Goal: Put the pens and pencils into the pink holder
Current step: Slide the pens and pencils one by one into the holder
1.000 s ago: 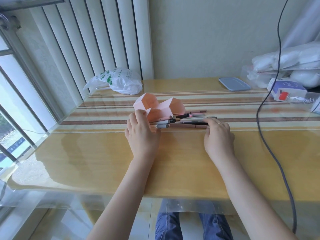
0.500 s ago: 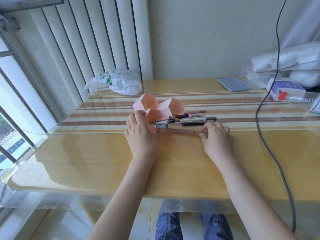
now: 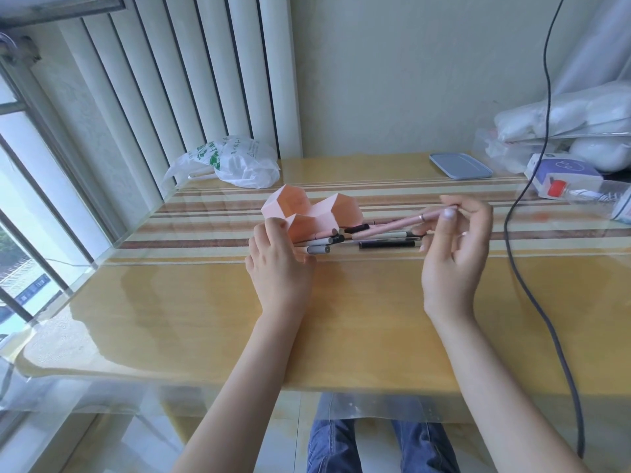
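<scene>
The pink holder (image 3: 300,208), made of hexagonal cells, lies on its side on the striped table, its openings facing left and up. My left hand (image 3: 278,264) rests against its near side, fingers on the holder's edge. Several pens and pencils (image 3: 382,238) lie in a loose pile just right of the holder. My right hand (image 3: 456,254) is raised above the pile and pinches a pink pen (image 3: 403,225) by its right end; the pen slants down to the left toward the holder.
A white plastic bag (image 3: 235,162) sits at the back left. A grey-blue tray (image 3: 459,165) and a white-and-purple box (image 3: 563,174) stand at the back right. A dark cable (image 3: 522,268) hangs across the right side. The glass tabletop's near edge (image 3: 239,380) is close to my lap.
My right hand pulled one pink pen out of the pile, drew it toward me, then lifted it off the table. My left hand stayed at the holder.
</scene>
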`<state>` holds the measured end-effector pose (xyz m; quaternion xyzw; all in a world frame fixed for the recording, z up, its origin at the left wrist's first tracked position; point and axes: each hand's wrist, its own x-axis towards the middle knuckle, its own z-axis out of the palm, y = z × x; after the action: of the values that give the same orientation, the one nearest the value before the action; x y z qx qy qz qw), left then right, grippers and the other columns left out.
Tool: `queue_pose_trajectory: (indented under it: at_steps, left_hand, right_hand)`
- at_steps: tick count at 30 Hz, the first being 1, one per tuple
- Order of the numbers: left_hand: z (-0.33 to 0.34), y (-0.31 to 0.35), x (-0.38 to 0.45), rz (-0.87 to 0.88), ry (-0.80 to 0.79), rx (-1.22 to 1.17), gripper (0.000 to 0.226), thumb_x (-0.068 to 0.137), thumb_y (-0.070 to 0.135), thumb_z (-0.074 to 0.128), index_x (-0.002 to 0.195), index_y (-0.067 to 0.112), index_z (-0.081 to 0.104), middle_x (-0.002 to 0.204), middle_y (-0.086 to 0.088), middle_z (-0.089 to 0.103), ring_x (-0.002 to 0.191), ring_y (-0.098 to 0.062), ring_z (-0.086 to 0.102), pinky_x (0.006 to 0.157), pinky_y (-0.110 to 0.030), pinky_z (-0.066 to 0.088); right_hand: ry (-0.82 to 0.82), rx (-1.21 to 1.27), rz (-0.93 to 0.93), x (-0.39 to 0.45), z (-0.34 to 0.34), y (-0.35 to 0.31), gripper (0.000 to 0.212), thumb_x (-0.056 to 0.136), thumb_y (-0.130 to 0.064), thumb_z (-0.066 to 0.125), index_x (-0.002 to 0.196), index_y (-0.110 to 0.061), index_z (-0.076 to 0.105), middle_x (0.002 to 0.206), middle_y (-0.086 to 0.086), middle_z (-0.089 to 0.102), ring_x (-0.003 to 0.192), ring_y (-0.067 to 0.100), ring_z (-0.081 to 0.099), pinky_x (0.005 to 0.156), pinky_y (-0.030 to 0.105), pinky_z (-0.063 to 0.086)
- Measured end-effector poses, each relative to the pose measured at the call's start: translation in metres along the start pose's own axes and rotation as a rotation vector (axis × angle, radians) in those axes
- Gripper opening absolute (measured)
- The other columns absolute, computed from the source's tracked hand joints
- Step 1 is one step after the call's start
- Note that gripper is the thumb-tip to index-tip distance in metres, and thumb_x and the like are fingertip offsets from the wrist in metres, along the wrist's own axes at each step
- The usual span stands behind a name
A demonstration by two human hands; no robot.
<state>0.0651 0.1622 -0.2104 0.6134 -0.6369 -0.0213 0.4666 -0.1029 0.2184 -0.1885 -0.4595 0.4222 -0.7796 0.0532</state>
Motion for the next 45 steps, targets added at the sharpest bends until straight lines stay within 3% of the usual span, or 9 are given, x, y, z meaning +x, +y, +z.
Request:
queue_pose_trajectory:
  at_steps: [4,8,12,19,27,30,33,39,45]
  left_hand:
    - [0.001,0.002,0.0,0.022,-0.003,0.013,0.051,0.065,0.005,0.068,0.108,0.014,0.043,0.108,-0.006,0.047,0.103,-0.029,0.044,0.081,-0.034,0.031]
    - [0.001,0.002,-0.001,0.04,0.0,0.026,0.051,0.064,0.005,0.069,0.107,0.014,0.043,0.108,-0.006,0.048,0.103,-0.03,0.044,0.078,-0.032,0.028]
    - [0.002,0.002,-0.001,0.054,0.02,0.031,0.05,0.062,0.002,0.067,0.106,0.014,0.045,0.105,-0.007,0.049,0.101,-0.031,0.045,0.075,-0.033,0.028]
    - [0.004,0.001,-0.001,0.079,0.037,0.051,0.051,0.06,0.002,0.067,0.105,0.013,0.046,0.104,-0.008,0.05,0.099,-0.032,0.046,0.075,-0.033,0.029]
    - [0.004,0.002,-0.001,0.092,0.028,0.06,0.05,0.061,0.003,0.066,0.105,0.014,0.045,0.103,-0.008,0.05,0.1,-0.031,0.045,0.076,-0.035,0.031]
    - [0.004,0.002,-0.001,0.097,0.035,0.062,0.05,0.061,0.003,0.067,0.105,0.013,0.046,0.103,-0.008,0.05,0.1,-0.032,0.046,0.077,-0.036,0.032]
    - [0.006,0.001,-0.002,0.114,0.038,0.079,0.05,0.062,0.003,0.067,0.105,0.013,0.046,0.103,-0.008,0.051,0.098,-0.032,0.046,0.076,-0.037,0.032]
    - [0.008,-0.003,-0.001,0.109,0.051,0.076,0.047,0.062,0.001,0.068,0.1,0.015,0.044,0.102,-0.007,0.05,0.098,-0.031,0.046,0.074,-0.034,0.03]
    - [0.007,-0.003,0.0,0.067,0.051,0.049,0.048,0.061,0.001,0.068,0.099,0.015,0.044,0.102,-0.006,0.049,0.097,-0.03,0.044,0.074,-0.031,0.027]
  right_hand:
    - [0.052,0.086,-0.014,0.0,-0.001,-0.006,0.016,0.102,-0.003,0.034,0.103,-0.017,0.043,0.084,0.005,0.061,0.062,0.019,0.058,0.053,0.024,0.045]
    - [-0.139,0.092,0.066,-0.004,0.002,-0.004,0.009,0.101,-0.004,0.039,0.103,-0.012,0.04,0.086,0.014,0.065,0.064,0.017,0.06,0.056,0.024,0.047]
    - [-0.239,0.086,0.081,-0.008,0.005,-0.002,0.023,0.097,-0.002,0.048,0.098,-0.022,0.038,0.076,-0.005,0.068,0.064,0.009,0.065,0.057,0.02,0.047]
    - [-0.234,-0.023,-0.048,-0.009,0.005,0.002,0.027,0.092,-0.015,0.059,0.084,-0.034,0.043,0.087,0.01,0.071,0.083,0.019,0.072,0.073,0.029,0.053]
    - [-0.258,-0.157,-0.316,-0.013,0.004,0.009,0.012,0.09,-0.007,0.062,0.081,-0.01,0.054,0.08,0.013,0.07,0.078,0.029,0.069,0.066,0.04,0.053]
    - [-0.324,-0.287,-0.389,-0.014,0.006,0.016,0.016,0.088,-0.011,0.064,0.076,0.0,0.063,0.072,0.012,0.065,0.066,0.021,0.059,0.065,0.023,0.049]
    - [-0.427,-0.424,-0.35,-0.016,0.009,0.021,0.014,0.086,-0.017,0.064,0.085,-0.006,0.073,0.079,0.006,0.068,0.075,0.01,0.051,0.074,0.01,0.041]
    - [-0.587,-0.501,-0.342,-0.015,0.01,0.024,0.031,0.085,-0.002,0.06,0.107,-0.02,0.073,0.11,-0.001,0.071,0.098,0.014,0.05,0.093,0.023,0.04]
    - [-0.414,-0.642,-0.26,-0.007,0.004,0.02,0.04,0.085,0.001,0.051,0.121,-0.015,0.062,0.112,0.002,0.067,0.104,0.025,0.056,0.091,0.031,0.038]
